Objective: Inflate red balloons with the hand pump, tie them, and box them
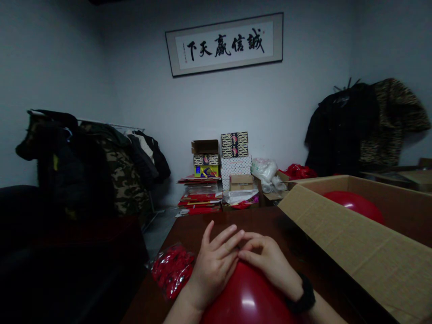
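Note:
A large inflated red balloon (pixel 248 299) sits low in front of me, its lower part cut off by the bottom edge of the view. My left hand (pixel 218 261) lies along its upper left side. Some of its fingers reach out over the balloon's top, while its thumb is hidden. From the right, my right hand (pixel 270 265), with a black band at the wrist, pinches at the same spot with thumb and forefinger. The balloon's neck is covered by the fingers of both hands. Left of my left hand lies a clear bag of small red items (pixel 172 269).
A brown table (pixel 202 225) is under my hands. On the right stands an open cardboard box (pixel 337 238) holding another red balloon (pixel 357 204). Stacked boxes (pixel 236 166) and red flat goods (pixel 200 202) stand beyond the table. Coats (pixel 118 166) hang on a rack at left.

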`<state>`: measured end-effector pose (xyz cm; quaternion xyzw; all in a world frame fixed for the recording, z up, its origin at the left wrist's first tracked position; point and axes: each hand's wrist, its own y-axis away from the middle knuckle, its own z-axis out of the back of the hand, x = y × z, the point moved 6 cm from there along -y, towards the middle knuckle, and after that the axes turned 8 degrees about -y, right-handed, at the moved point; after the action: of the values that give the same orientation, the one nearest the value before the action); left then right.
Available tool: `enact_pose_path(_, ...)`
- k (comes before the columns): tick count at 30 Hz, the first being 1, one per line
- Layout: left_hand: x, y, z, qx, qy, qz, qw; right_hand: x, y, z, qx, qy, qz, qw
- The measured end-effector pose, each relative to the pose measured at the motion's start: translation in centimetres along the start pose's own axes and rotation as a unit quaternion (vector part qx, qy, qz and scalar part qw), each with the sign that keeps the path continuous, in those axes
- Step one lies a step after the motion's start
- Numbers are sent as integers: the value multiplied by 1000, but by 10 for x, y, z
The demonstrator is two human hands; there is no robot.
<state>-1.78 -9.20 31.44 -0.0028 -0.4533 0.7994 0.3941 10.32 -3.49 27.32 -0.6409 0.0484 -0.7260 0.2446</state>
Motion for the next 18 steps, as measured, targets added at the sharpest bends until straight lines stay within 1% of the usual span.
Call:
enact_pose_path(2,1,1,-1,7,0,0,1000,1,0,0,0,2,6,1000)
enact_pose_path(8,1,0,1,-7,6,-5,1000,9,3,-2,-39,44,76,995)
enact_pose_path(10,0,-1,1,-12,3,-10,1000,9,2,-2,-40,45,76,995)
enact_pose_path(14,-3,-4,0,-3,-3,-20,1000,7,0,-3,-13,18,51,998)
enact_pose_path(17,-3,-6,0,-10,4,-8,1000,7,-1,-1,-27,10,56,998)
enact_pose_path(18,-2,-6,1,-16,8,3,1000,6,-1,0,-29,-11,52,998)
